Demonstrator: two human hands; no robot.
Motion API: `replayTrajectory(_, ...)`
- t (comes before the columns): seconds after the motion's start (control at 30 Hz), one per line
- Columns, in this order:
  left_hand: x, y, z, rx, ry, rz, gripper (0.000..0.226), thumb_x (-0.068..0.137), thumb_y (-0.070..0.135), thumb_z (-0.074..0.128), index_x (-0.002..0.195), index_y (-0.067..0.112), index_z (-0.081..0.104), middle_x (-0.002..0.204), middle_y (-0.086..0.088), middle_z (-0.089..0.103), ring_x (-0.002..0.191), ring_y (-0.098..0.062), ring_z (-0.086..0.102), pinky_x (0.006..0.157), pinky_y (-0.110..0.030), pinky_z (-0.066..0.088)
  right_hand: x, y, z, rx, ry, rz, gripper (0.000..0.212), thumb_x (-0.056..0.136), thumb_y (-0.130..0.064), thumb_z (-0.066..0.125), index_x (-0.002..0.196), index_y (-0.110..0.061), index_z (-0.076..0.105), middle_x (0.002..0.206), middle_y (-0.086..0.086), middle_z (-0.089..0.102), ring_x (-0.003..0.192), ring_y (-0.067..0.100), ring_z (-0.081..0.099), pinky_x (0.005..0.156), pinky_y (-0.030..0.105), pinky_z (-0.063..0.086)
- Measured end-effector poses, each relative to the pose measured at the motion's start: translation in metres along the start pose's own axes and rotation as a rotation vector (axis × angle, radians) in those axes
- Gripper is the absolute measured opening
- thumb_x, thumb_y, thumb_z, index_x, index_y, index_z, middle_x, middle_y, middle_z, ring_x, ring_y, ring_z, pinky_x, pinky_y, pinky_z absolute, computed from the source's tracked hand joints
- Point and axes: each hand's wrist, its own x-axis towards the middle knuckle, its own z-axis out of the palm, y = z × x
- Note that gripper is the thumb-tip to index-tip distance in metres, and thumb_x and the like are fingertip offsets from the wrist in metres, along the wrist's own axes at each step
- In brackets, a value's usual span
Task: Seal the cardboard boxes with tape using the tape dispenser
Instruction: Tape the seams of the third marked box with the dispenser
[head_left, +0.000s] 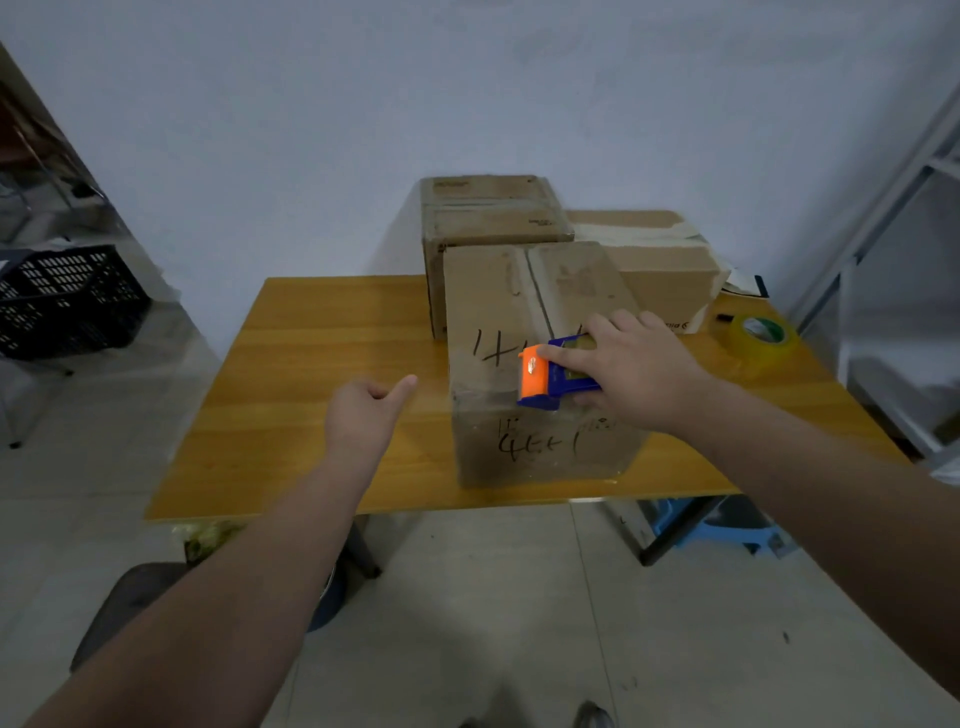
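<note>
Head view: right hand (631, 374) grips the tape dispenser (558, 371), fingers wrapped over it, pressing it onto the nearest cardboard box (530, 364). Left hand (363, 415), loosely curled and empty, hovers just left of it, likely ready to steady the box.

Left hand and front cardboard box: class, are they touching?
Apart. The head view shows tabletop between the left hand and the front cardboard box.

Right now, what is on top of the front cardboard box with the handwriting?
On the front cardboard box sits the blue and orange tape dispenser, near its front edge, gripped by the right hand. The hand covers the dispenser's rear and the flap seam there. The left hand hovers beside the box.
</note>
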Motion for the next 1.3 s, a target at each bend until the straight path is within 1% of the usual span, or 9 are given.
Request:
replayTrajectory(0.6,0.009,-0.014,0.026,-0.033,0.061,-0.058,0.035,0.087,0.047,0.060,0.087,0.013,0.051,0.069,0.001,0.050,0.061,-0.015,0.047,0.050,-0.029,0.033,0.014,-0.005,0.002,0.005,-0.098,0.021,0.061,0.093,-0.055,0.042,0.146,-0.044,0.014,0.128,0.008,0.044,0.114,0.028,0.043,0.092,0.042,0.033)
replayTrajectory(0.83,0.015,-0.019,0.049,-0.032,-0.098,-0.179,0.044,0.088,0.045,0.060,0.088,0.001,0.059,0.061,0.000,0.044,0.060,-0.017,0.042,0.050,-0.028,0.028,0.019,-0.004,0.010,0.008,-0.106,0.021,0.061,0.092,-0.053,0.044,0.145,-0.046,0.016,0.130,0.009,0.045,0.114,0.029,0.044,0.092,0.044,0.034)
replayTrajectory(0.9,0.013,-0.018,0.058,-0.069,-0.165,-0.244,0.059,0.088,0.046,0.058,0.091,-0.011,0.043,0.057,-0.002,0.036,0.054,-0.018,0.034,0.048,-0.029,0.024,0.020,-0.004,0.011,0.009,-0.108,0.018,0.061,0.091,-0.053,0.045,0.145,-0.046,0.017,0.129,0.009,0.045,0.113,0.030,0.045,0.092,0.045,0.034)
replayTrajectory(0.93,0.011,-0.016,0.063,-0.083,-0.210,-0.287,0.048,0.089,0.049,0.055,0.068,0.016,0.028,0.059,-0.004,0.036,0.054,-0.019,0.034,0.049,-0.032,0.028,0.021,-0.003,0.011,0.013,-0.111,0.016,0.061,0.091,-0.054,0.045,0.145,-0.046,0.017,0.130,0.009,0.045,0.113,0.030,0.045,0.092,0.045,0.034)
replayTrajectory(0.97,0.009,-0.015,0.066,-0.094,-0.243,-0.326,0.046,0.089,0.053,0.052,0.075,0.009,0.054,0.064,-0.008,0.043,0.059,-0.022,0.043,0.056,-0.036,0.039,0.021,-0.002,0.011,0.021,-0.116,0.014,0.061,0.091,-0.053,0.046,0.145,-0.046,0.018,0.130,0.009,0.045,0.114,0.030,0.045,0.092,0.045,0.034)
replayTrajectory(1.0,0.007,-0.015,0.068,-0.116,-0.291,-0.378,0.051,0.088,0.057,0.049,0.087,0.007,0.057,0.078,-0.013,0.053,0.074,-0.026,0.055,0.072,-0.043,0.049,0.021,-0.001,0.011,0.031,-0.122,0.012,0.062,0.091,-0.053,0.047,0.145,-0.046,0.018,0.131,0.010,0.045,0.114,0.031,0.044,0.092,0.045,0.034)
replayTrajectory(1.07,0.007,-0.018,0.069,-0.140,-0.331,-0.447,0.066,0.087,0.063,0.044,0.115,0.005,0.058,0.116,-0.017,0.059,0.113,-0.034,0.053,0.098,-0.046,0.042,0.022,0.001,0.011,0.045,-0.126,0.010,0.063,0.090,-0.053,0.048,0.145,-0.046,0.018,0.131,0.010,0.045,0.114,0.031,0.044,0.092,0.045,0.033)
replayTrajectory(1.23,0.011,-0.011,0.066,-0.017,-0.412,-0.474,0.072,0.088,0.067,0.035,0.128,0.009,0.053,0.128,-0.012,0.053,0.117,-0.032,0.048,0.103,-0.048,0.039,0.023,-0.001,0.009,0.061,-0.129,0.011,0.061,0.090,-0.052,0.050,0.144,-0.047,0.021,0.127,0.010,0.046,0.113,0.030,0.044,0.093,0.045,0.033)
replayTrajectory(1.3,0.013,-0.010,0.063,-0.002,-0.454,-0.529,0.081,0.087,0.068,0.036,0.142,0.009,0.035,0.144,-0.013,0.039,0.129,-0.033,0.039,0.107,-0.048,0.033,0.023,0.000,0.008,0.066,-0.128,0.012,0.061,0.091,-0.051,0.050,0.144,-0.046,0.022,0.127,0.009,0.046,0.114,0.030,0.044,0.093,0.045,0.033)
